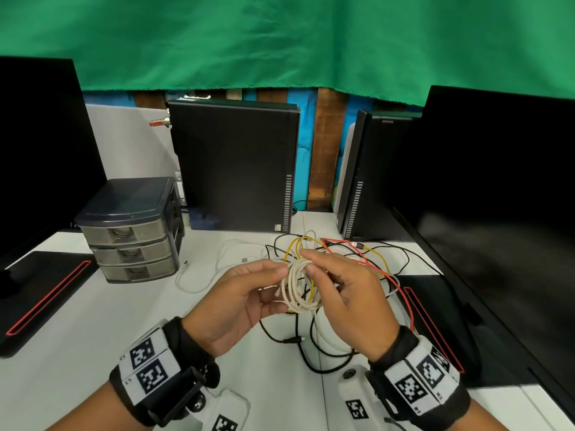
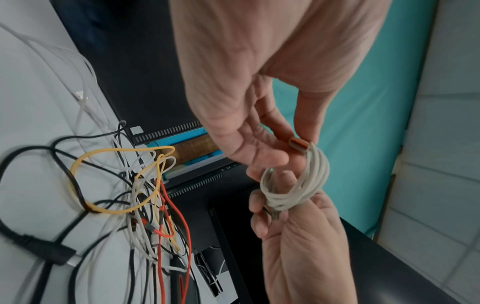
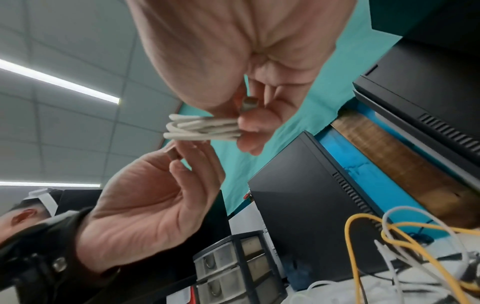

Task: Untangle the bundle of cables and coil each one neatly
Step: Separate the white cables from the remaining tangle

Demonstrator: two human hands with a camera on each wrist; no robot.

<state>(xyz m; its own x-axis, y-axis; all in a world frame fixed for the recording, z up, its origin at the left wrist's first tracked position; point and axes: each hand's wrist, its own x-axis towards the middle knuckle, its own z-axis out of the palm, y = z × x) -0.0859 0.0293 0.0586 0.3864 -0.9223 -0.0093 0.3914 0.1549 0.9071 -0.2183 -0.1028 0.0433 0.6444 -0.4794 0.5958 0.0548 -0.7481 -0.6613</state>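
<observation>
- Above the middle of the white bench (image 1: pixel 77 321), we hold a coiled off-white cable (image 1: pixel 299 286) between both hands.
- Our left hand (image 1: pixel 239 301) pinches the coil's left side with thumb and fingertips.
- Our right hand (image 1: pixel 351 293) grips its right side, fingers curled round the loops.
- Behind, toward the far edge, the tangled bundle (image 1: pixel 357 256) of yellow, red, black and white cables lies on the bench.

White cable coil (image 3: pixel 201 128) between hands
</observation>
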